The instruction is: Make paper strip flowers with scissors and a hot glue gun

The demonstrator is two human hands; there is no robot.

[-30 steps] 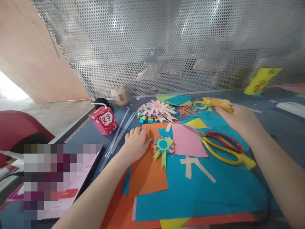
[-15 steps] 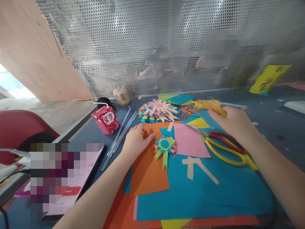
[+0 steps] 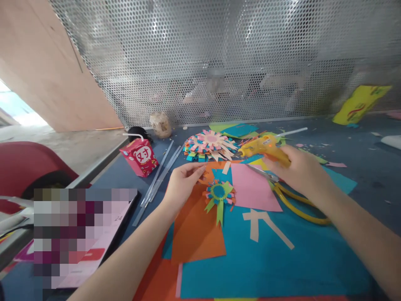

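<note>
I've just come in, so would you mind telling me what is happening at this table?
The right hand holds a yellow glue gun above the coloured paper, nozzle towards the left hand, whose fingertips are by an orange paper edge. A blue-centred paper rosette lies just below, with more layered rosettes beyond.

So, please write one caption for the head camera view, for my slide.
Right hand holding a yellow glue gun, left hand near a paper rosette with green tails, among coloured sheets.
</note>
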